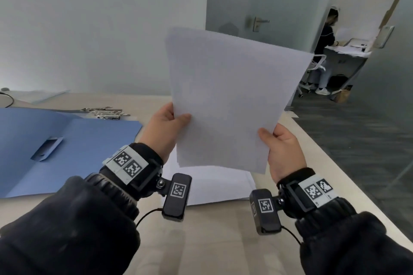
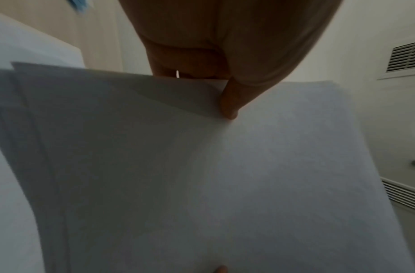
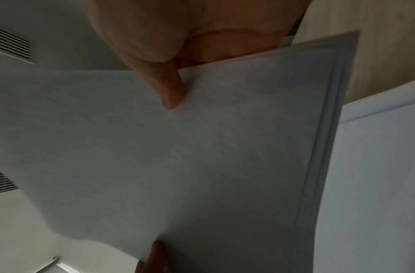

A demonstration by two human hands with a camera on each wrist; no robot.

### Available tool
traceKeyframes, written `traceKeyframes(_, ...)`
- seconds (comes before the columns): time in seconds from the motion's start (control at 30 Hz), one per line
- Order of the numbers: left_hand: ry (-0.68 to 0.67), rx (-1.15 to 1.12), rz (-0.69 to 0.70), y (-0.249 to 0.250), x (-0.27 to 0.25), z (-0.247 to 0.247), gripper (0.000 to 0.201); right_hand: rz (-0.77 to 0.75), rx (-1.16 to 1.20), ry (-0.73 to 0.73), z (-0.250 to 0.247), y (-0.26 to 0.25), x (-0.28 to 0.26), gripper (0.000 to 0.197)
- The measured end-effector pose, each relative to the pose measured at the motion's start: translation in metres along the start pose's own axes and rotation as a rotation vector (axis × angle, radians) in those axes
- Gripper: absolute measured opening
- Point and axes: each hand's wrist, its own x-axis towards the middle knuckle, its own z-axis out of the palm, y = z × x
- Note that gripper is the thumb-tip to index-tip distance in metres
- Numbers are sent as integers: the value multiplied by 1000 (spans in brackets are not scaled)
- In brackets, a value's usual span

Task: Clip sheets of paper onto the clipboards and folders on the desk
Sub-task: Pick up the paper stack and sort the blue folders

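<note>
Two hands hold a thin stack of white paper sheets (image 1: 230, 100) upright above the beige worktop (image 1: 212, 230): the left hand (image 1: 162, 128) pinches its left edge, the right hand (image 1: 282, 152) its right edge, thumbs on the near face. An open blue card folder (image 1: 73, 147) lies flat to the left, metal clips (image 1: 107, 113) just behind it, more white sheets (image 1: 214, 185) beneath the hands.

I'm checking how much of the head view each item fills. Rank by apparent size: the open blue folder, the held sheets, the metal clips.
1. Open blue folder and held sheets: look alike; the sheets are nearer the camera, so unranked.
2. Metal clips, by far the smallest.
</note>
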Motion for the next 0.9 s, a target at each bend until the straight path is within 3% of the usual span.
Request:
traceKeyframes(0.13, -38, 26, -21, -4, -4, -10, 36, 0, 16, -56, 7, 0, 4, 24)
traceKeyframes(0.3, -27, 84, -41, -23, -15, -8, 31, 23, -18, -49, 10, 10, -3, 18)
traceKeyframes(0.47, -45, -11, -57, -16, -9, -5, 30, 3, -6, -28, 12, 0, 6, 18)
traceKeyframes(0.7, -54, 25, -192, -53, -26, -12, 25, 137, -58, -35, 4, 29, -9, 14)
traceKeyframes(0.9, -30, 41, -23, -25, -15, -12, 37, -5, -39, -43, 11, 4, -3, 15)
